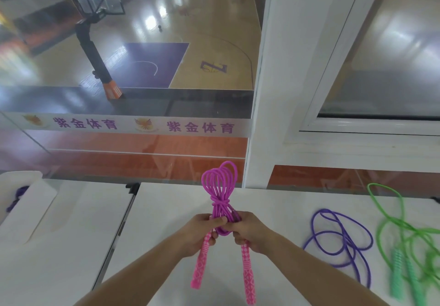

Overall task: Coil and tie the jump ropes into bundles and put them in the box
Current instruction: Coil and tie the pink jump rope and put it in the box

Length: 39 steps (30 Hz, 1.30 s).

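Note:
A pink jump rope (220, 186) is coiled into a bundle with a wrap tied round its middle, held upright above the white table (166, 210). My left hand (202, 231) grips the lower part of the bundle, its thumb pressed on the cords. My right hand (250, 231) holds the same bundle from the right. Both pink patterned handles (201, 262) hang down below my hands. A white box (26, 205) stands at the far left with a purple rope inside.
A loose purple jump rope (340, 236) lies on the table to the right. Further right lies a green jump rope (402, 246) with green handles. A glass wall behind the table overlooks a basketball court. A seam splits the table left of my hands.

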### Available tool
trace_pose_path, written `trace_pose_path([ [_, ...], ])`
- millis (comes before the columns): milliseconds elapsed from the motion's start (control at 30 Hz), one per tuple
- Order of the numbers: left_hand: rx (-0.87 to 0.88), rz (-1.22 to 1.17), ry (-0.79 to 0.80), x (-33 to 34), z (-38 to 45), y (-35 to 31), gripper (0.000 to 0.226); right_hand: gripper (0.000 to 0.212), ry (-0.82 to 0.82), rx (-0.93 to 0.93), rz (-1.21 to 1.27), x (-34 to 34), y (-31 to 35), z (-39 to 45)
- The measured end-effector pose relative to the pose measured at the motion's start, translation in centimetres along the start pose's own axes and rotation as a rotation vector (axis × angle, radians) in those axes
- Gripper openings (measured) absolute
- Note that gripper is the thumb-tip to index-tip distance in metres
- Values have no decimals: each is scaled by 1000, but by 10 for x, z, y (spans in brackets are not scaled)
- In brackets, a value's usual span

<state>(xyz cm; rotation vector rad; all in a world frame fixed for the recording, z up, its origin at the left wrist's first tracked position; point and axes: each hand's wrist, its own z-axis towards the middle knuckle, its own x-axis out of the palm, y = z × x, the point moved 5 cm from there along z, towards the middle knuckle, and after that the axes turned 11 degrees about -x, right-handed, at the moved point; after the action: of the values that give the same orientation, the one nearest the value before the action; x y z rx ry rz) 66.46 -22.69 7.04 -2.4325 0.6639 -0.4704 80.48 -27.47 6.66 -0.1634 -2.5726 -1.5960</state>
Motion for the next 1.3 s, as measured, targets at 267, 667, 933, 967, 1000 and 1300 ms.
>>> trace_pose_path([
  [267,3,-25,-101,7,0,0,24,11,74,55,156,-5,-1,-5],
  [667,24,120,-105,32,-9,-9,7,9,-228,55,-216,-24,-5,-6],
  [933,-68,-126,110,43,-19,-4,17,14,-191,59,-181,-49,-11,-19],
  [967,-48,-117,106,44,-19,-4,15,12,-192,72,-122,-48,-15,-21],
  [1000,-28,-92,98,45,-18,-3,14,12,-172,92,-79,-47,-21,-22],
  [1300,51,33,-117,24,-1,7,13,11,-142,161,203,-67,-28,-30],
])
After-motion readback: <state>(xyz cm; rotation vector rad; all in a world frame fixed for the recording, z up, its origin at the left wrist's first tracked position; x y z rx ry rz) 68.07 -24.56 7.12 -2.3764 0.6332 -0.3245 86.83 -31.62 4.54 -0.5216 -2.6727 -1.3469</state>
